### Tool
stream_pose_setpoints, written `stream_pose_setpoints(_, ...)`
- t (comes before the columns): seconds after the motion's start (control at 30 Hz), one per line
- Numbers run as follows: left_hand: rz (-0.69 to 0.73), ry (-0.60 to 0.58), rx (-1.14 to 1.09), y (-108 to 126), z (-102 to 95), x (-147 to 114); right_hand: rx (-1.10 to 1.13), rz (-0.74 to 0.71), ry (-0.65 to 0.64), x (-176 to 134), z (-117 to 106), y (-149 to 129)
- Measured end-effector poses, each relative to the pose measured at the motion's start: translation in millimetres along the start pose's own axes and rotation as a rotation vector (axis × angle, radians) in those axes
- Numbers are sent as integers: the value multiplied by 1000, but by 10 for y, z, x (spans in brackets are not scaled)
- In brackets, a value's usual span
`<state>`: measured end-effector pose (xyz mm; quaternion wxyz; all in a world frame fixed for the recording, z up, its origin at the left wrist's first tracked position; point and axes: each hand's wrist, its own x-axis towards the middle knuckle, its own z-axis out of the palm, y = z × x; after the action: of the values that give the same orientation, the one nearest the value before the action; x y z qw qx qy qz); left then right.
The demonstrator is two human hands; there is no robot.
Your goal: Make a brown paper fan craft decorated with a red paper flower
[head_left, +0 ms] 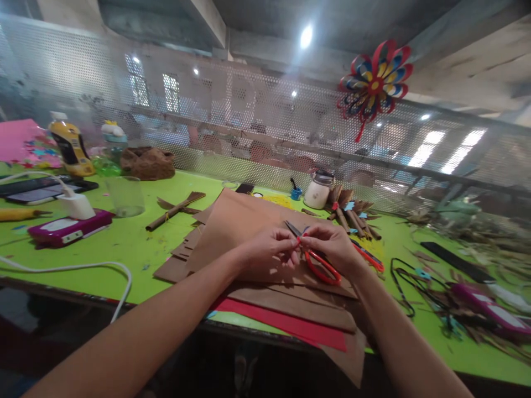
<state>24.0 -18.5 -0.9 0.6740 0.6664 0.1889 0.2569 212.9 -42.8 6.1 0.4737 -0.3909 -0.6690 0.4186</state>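
Observation:
My left hand (pixel 277 247) and my right hand (pixel 329 245) meet above a stack of brown paper (pixel 232 237). The fingertips of both are pinched together on a small red piece (pixel 299 240), too small to make out as paper or string. Scissors with orange-red handles (pixel 326 272) show behind and below my fingers, partly covered by my right hand, blades pointing away to the left. A red paper sheet (pixel 286 323) sticks out from under the stack at the table's front edge. Just past my right hand lies a tool with an orange-red handle (pixel 369 255).
On the green table (pixel 166 188) stand a purple power strip (pixel 70 226) with a white plug, a clear cup (pixel 124 198), a yellow bottle (pixel 70 145) and a lidded jar (pixel 318 189). Rolled brown paper bundles (pixel 352 213) lie beyond; a black cord (pixel 402 287) and scraps are at right.

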Motion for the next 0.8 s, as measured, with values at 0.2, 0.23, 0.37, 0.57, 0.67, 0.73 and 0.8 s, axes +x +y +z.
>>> stream_pose_setpoints(0.2, 111, 123, 188, -18, 32, 44, 60, 12, 85, 38, 53, 78)
stream_pose_setpoints(0.23, 113, 144, 200, -17, 41, 46, 76, 7, 93, 40, 63, 83)
stream_pose_setpoints(0.37, 89, 164, 167, 0, 70, 44, 111, -3, 109, 33, 97, 76)
stream_pose_setpoints(0.57, 42, 103, 20, -13, 48, 53, 127, 15, 73, 24, 89, 61)
stream_pose_setpoints(0.67, 47, 95, 36, -23, 43, 47, 113, 4, 79, 28, 72, 69)
stream_pose_setpoints(0.73, 61, 100, 55, -27, 46, 42, 96, -3, 83, 32, 67, 73)
stream_pose_setpoints(0.8, 68, 112, 75, -36, 47, 44, 88, 1, 74, 36, 66, 74)
